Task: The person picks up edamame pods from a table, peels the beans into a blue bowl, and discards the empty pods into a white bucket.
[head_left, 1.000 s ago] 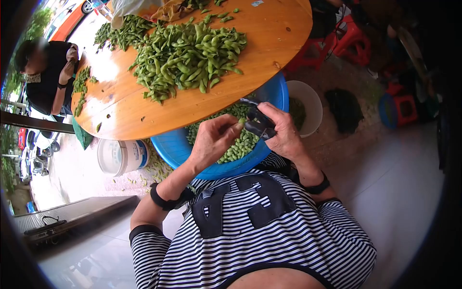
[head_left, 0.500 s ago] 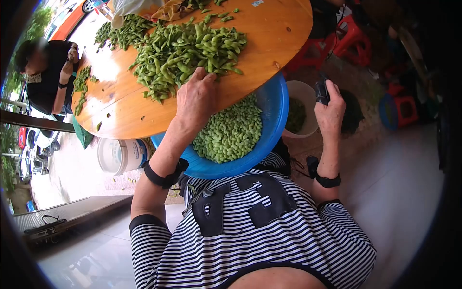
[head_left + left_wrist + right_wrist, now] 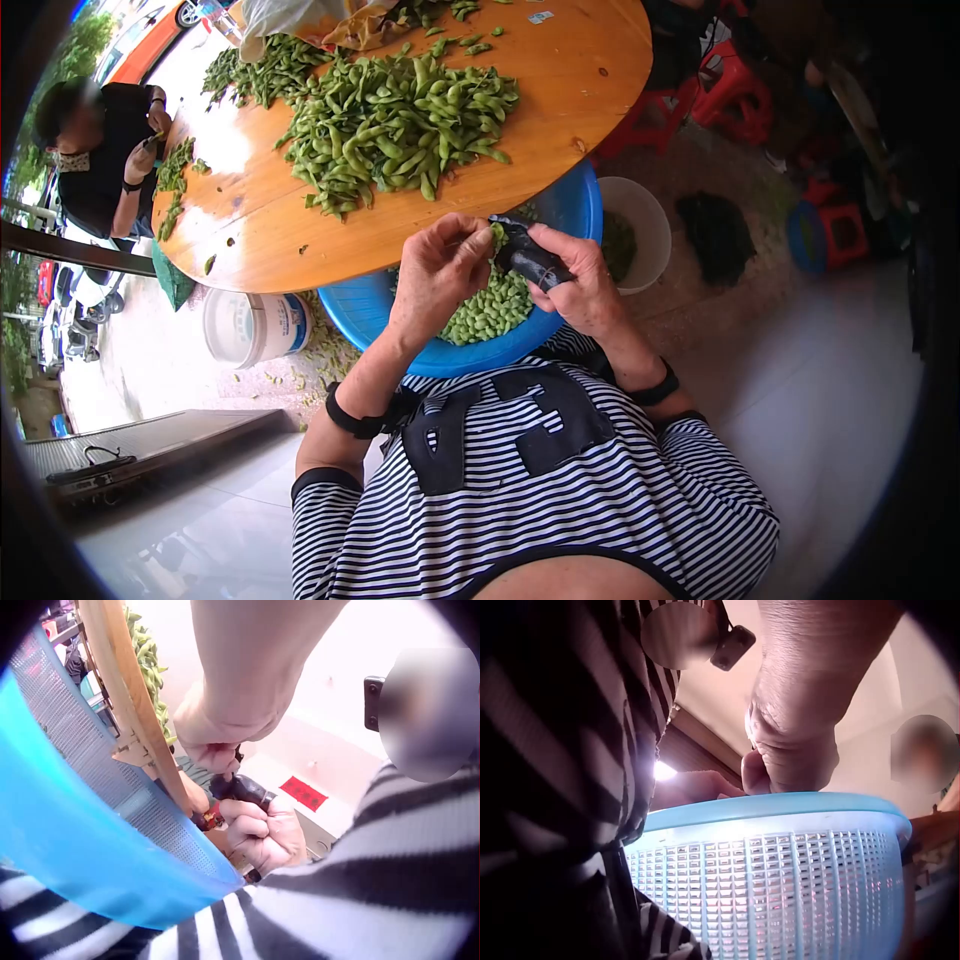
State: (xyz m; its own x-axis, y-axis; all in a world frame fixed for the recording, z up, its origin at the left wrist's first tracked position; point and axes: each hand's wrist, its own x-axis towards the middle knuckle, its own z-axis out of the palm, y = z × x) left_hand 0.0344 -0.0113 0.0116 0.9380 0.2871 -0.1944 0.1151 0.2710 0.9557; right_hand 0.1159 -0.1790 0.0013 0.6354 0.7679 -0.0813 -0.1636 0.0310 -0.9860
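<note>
My left hand (image 3: 435,275) pinches a green bean pod (image 3: 498,236) between thumb and fingertips. Facing it, my right hand (image 3: 588,285) grips at the pod's other side, its thumb and forefinger in black coverings (image 3: 542,266); its other fingers curl in, as the left wrist view shows. Both hands are above a blue plastic basket (image 3: 345,318) with meshed walls, partly filled with shelled green beans (image 3: 485,322). Beyond the hands, a large heap of bean pods (image 3: 400,130) lies on the round wooden table (image 3: 560,110). The basket's rim (image 3: 780,804) hides most of the hands in the right wrist view.
The table's edge overhangs the basket. A white bucket (image 3: 255,325) is on the left, another white bucket (image 3: 650,240) on the right with dark green matter inside. Red stools (image 3: 735,95) stand beyond. Across the table sits a person in black (image 3: 105,165).
Half a second ago my left hand was at the heap and my right hand was out over the right-hand bucket. Now both have come together above the basket with a pod.
</note>
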